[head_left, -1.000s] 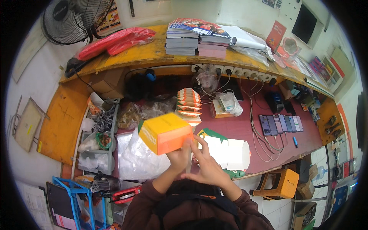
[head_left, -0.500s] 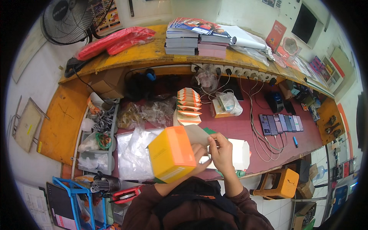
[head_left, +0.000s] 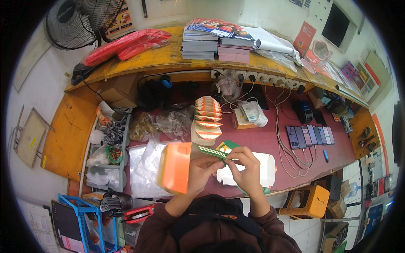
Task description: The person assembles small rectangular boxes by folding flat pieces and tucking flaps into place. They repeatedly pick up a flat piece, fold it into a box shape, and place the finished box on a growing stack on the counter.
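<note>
Orange box (head_left: pixel 177 168), shifted left, partly hides clear bags (head_left: pixel 144 175); fingers (head_left: pixel 244 156) of both hands (head_left: pixel 199 175) (head_left: pixel 248 172) pinch green card (head_left: pixel 212 152).

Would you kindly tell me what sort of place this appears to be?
Probably a packing counter in a small shop or takeaway, judging by the row of slim rectangular smartphones, the nested stack of orange-and-white cardboard boxes and the flat, clear plastic bags.

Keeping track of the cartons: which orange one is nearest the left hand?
The broad orange-faced carton, right beside the left hand; the other orange-edged cartons stand nested in a row farther back.
</note>
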Tool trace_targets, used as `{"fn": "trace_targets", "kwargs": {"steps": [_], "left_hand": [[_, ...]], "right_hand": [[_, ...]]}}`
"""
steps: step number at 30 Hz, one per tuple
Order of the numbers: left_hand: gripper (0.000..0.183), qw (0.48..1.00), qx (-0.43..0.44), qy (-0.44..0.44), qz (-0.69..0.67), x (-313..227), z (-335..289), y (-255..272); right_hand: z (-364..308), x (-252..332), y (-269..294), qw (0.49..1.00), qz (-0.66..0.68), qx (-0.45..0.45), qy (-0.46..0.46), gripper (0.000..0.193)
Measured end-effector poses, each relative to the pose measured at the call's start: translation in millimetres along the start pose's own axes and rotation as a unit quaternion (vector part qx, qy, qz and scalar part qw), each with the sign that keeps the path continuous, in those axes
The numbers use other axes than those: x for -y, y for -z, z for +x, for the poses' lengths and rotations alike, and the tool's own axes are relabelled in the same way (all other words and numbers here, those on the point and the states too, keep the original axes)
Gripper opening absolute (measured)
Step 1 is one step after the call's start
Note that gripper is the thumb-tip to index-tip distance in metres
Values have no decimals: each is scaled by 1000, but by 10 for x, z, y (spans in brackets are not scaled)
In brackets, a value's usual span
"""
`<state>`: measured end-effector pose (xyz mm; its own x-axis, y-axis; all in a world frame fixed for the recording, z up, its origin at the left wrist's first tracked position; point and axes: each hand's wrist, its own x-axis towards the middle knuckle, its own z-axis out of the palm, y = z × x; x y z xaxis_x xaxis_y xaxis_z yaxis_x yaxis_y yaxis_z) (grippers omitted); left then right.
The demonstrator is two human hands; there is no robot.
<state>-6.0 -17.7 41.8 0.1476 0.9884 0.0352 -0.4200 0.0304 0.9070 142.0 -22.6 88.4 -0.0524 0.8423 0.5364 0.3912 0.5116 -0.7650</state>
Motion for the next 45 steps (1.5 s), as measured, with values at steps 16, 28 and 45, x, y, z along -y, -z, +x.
{"fn": "trace_targets", "kwargs": {"steps": [16, 28, 45], "left_hand": [[30, 976, -42, -45, -209, -58, -5, 39], [28, 779, 53, 130, -611, -142, 97, 443], [23, 992, -72, -94, -31, -42, 63, -47]], "right_hand": [[-79, -16, -153, 941, -288, 136, 113, 59], [-30, -381, -48, 962, -133, -113, 211, 23], [-105, -164, -243, 989, 24, -124, 71, 10]]}}
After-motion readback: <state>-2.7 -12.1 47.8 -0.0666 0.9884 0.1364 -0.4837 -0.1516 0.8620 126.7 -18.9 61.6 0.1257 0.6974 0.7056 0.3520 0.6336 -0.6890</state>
